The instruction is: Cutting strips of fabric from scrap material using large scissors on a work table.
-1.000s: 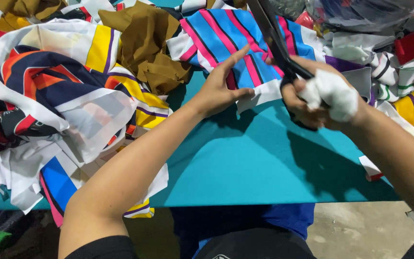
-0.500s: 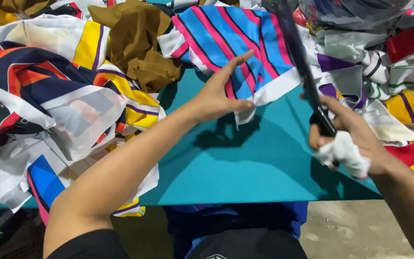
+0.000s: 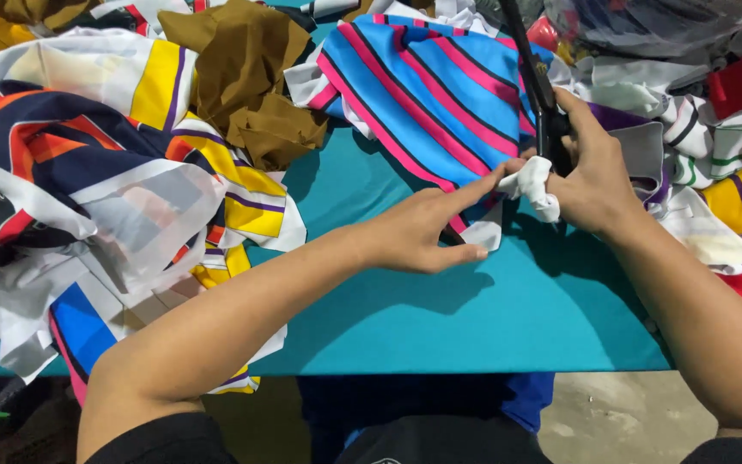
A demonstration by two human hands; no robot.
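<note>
The blades of the one pair of black scissors (image 3: pixel 536 82) run up out of the top edge of the frame, so their tips cannot be seen, and the handles are buried inside the right hand (image 3: pixel 584 172), which is closed around them. A scrap of white cloth (image 3: pixel 532 185) is bunched at the thumb side of that hand; how it is fixed there is hard to tell. The scissors lie over the right edge of the blue cloth with pink stripes (image 3: pixel 427 82), which is spread on the teal table (image 3: pixel 491 318) with its near corner pointing toward the person.

The left hand (image 3: pixel 427 232) lies flat and open on that near corner, fingers stretched out, pressing it to the table, forefinger reaching toward the white scrap. The corner itself is mostly hidden under the palm, with a bit of white edging showing just right of the thumb.

Left of the striped cloth sits one crumpled brown cloth (image 3: pixel 246 77), partly overlapping it at the top. Further left lies a heap of printed cloth (image 3: pixel 105 172) in white, navy, yellow and orange; how many pieces it holds cannot be counted, since they fold over one another and hang off the table's near edge. Right of the striped cloth a pile of scraps (image 3: pixel 706 146) in grey, white, red and yellow is cut off by the frame, also past counting. Two hands are in view, both the person's own
</note>
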